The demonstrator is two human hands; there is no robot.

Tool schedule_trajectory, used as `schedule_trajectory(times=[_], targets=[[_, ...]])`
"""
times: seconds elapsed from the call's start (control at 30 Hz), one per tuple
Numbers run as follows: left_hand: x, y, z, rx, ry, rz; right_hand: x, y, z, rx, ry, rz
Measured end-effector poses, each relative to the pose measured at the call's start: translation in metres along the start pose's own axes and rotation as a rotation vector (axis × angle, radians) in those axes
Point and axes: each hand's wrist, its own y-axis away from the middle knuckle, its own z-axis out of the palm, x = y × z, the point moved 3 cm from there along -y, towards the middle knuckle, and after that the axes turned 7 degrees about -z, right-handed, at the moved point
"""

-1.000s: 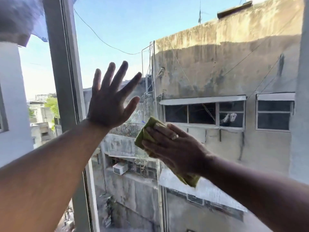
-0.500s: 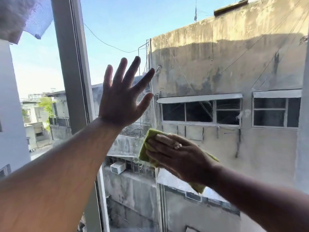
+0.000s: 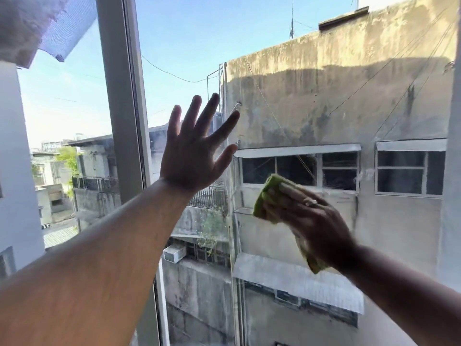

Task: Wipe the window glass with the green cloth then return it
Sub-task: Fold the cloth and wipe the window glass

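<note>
Green cloth point(image 3: 268, 196) shifted rightward across window glass point(image 3: 287, 108) | right hand point(image 3: 311, 221) pressed flat on cloth | left hand point(image 3: 193, 156) splayed, empty | step: wiping | next: unwiped glass to be covered.

A grey window frame post point(image 3: 122, 121) is standing upright left of centre, dividing the view. Beyond it, sunlight is falling across the top of a stained concrete building point(image 3: 336, 96), leaving its lower wall in shade. Barred windows point(image 3: 299, 169) are sitting under a pale awning. Clear blue sky point(image 3: 199, 28) is showing above, crossed by thin wires.
</note>
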Motion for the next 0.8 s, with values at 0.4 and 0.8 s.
schedule_trajectory(times=[0.4,0.8], targets=[[0.004,-0.001,-0.003,-0.045,-0.016,0.023,0.042,0.032,-0.006,-0.053,0.219,0.011],[0.06,-0.049,-0.019,0.003,0.1,-0.01,0.014,-0.024,0.01,-0.023,0.151,0.273]])
